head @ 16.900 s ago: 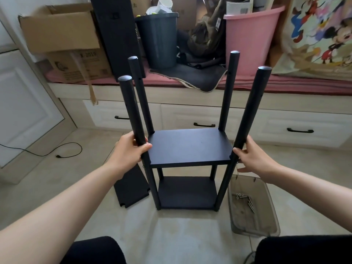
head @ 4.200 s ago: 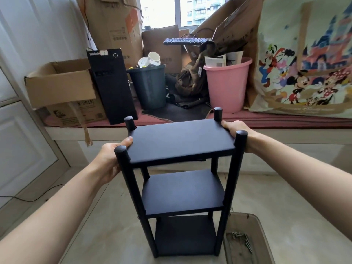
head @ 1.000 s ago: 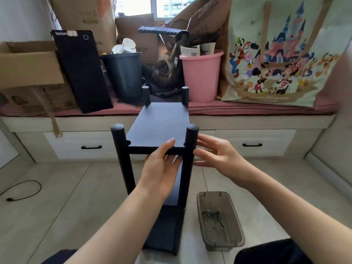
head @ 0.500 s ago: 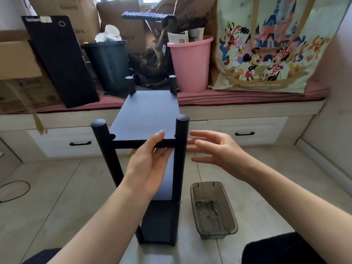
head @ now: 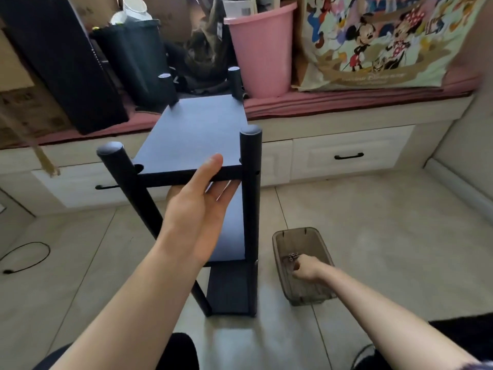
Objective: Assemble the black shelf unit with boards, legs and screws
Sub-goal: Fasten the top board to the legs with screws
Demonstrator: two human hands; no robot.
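While the shelf (head: 196,134) stands upright on the tiled floor (head: 386,222) in front of us, we hold its top board at the near edge with our left hand (head: 198,209): thumb laid on top, fingers straight underneath, so the edge sits between them. Four legs (head: 250,182) rise past the top board at its corners, and two lower boards sit between them. Our right hand (head: 305,268) is down inside the tray (head: 317,233), which lies on the floor just right of the shelf. Its fingers are curled beside the screws (head: 292,256) at the tray's far end; we cannot tell whether they have hold of one.
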